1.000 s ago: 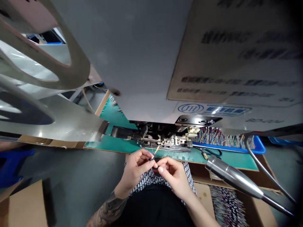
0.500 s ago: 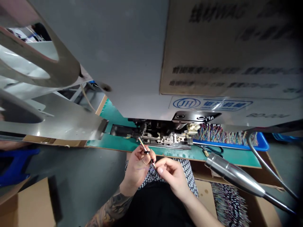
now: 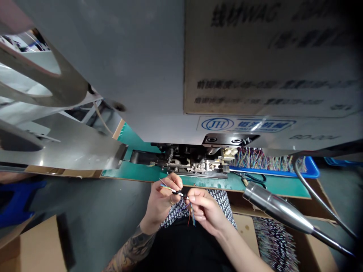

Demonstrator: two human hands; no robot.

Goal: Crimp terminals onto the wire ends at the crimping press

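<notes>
Over my lap, just in front of the green bench top [image 3: 136, 172], both hands pinch a short wire harness [image 3: 176, 192] with a dark middle part and thin coloured wires. My left hand [image 3: 162, 199] is closed on its black and white part, and wire ends stick out to the upper left. My right hand [image 3: 207, 207] is closed on the other side, with loose coloured wires [image 3: 193, 217] hanging below its fingertips. Beyond the hands is the metal tooling of a machine [image 3: 195, 165]; neither hand touches it.
A blue tray [image 3: 313, 168] of coloured wires stands at the back right, with black-handled scissors [image 3: 252, 177] before it. A metal gooseneck lamp [image 3: 279, 207] juts in from the right. Below it, a cardboard box [image 3: 306, 245] holds wire bundles [image 3: 273, 241]. The machine's grey housing [image 3: 147, 75] overhangs the bench.
The harness has turned from tilted upward to nearly level between my hands. Coloured wires now fan out below my right fingertips. The view has shifted slightly.
</notes>
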